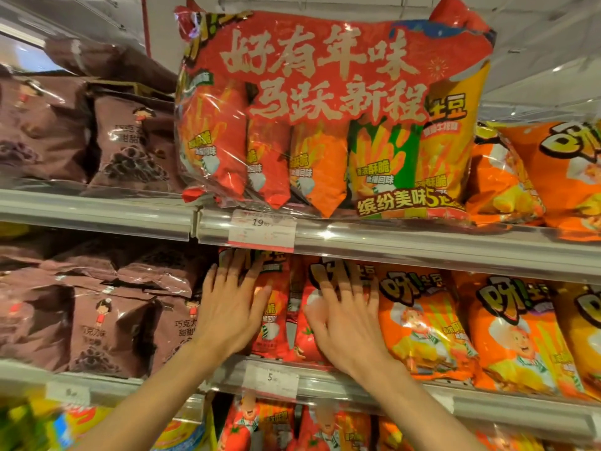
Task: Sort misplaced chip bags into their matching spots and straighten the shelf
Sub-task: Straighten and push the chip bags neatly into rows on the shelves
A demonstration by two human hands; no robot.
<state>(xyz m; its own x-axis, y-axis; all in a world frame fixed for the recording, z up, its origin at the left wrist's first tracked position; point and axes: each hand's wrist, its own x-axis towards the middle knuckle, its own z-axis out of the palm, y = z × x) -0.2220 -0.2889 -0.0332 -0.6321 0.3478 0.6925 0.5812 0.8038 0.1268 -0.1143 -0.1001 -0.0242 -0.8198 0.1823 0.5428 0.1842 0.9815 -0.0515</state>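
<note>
- The left hand (232, 304) lies flat, fingers straight and spread, pressing a red chip bag (271, 320) on the middle shelf; it grasps nothing
- The right hand (343, 315) is likewise released, fingers splayed on a second red bag (305, 333) just right of the first; both look blurred
- Right of that hand runs a row of orange bags (422, 323); left of the left hand sit brown bags (113, 330)
- Above both hands a large multipack (325, 115) overhangs the shelf rail (406, 242)
- Risk: pushing too hard could crush chips or tip neighbours; a raised wrist might knock the multipack down
</note>
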